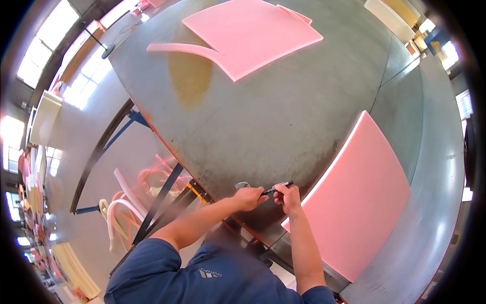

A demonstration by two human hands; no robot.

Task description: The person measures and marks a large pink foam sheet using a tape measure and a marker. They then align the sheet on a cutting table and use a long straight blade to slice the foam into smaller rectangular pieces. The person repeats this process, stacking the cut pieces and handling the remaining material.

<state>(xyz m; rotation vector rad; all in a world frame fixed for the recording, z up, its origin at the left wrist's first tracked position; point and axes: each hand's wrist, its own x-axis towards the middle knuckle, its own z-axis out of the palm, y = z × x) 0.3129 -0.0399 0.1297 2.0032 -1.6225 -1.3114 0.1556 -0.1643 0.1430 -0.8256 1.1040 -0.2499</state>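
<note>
Both my hands meet over the near edge of the grey metal table (283, 121). A slim black marker (270, 191) runs between them, its dark end pointing up to the right. Closed around its lower left part is my left hand (249, 198). My right hand (287, 197) pinches it near the upper right end. Just beyond my left fingers lies a small rounded, pale, shiny thing (242, 185); its kind is unclear. To the right of my right forearm, a thick pink foam sheet (354, 197) rests on the table.
Farther up the table lie another pink foam sheet (258, 35) and a curved foam strip (187, 49). A yellow-and-black object (199, 192) sits at the left table edge. Below it, foam offcuts (126, 205) hang near a dark metal bar (157, 205).
</note>
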